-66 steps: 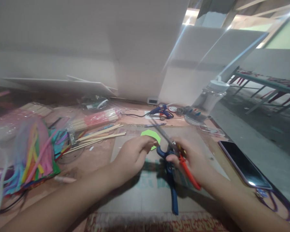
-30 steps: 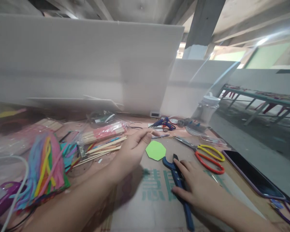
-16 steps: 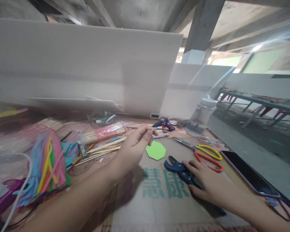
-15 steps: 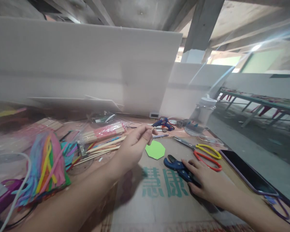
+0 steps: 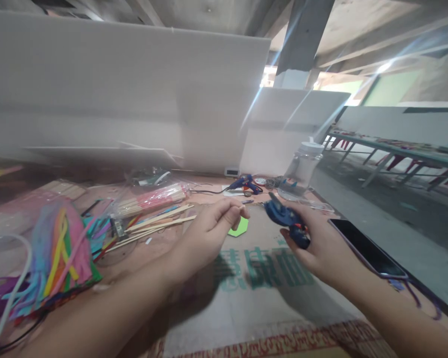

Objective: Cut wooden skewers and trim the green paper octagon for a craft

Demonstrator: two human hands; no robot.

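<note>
My left hand (image 5: 212,231) is raised over the middle of the table, thumb and forefinger pinched on something too small to make out. Partly behind its fingertips lies a green paper octagon (image 5: 239,227) on the printed cardboard (image 5: 261,303). My right hand (image 5: 315,241) grips dark blue cutters (image 5: 283,214) above the board, their jaws pointing up and to the left toward my left hand. The hand and cutters hide most of the scissors.
Wooden sticks (image 5: 157,221) and colourful pipe cleaners (image 5: 65,248) lie at left. A blue glue gun (image 5: 246,184) and clear bottle (image 5: 300,169) stand behind; a phone (image 5: 366,248) lies at right. White foam panels (image 5: 127,94) rise at the back.
My right hand has closed around the cutters and lifted them off the board. My left hand keeps its pinch, close to where it was. The view has shifted slightly.
</note>
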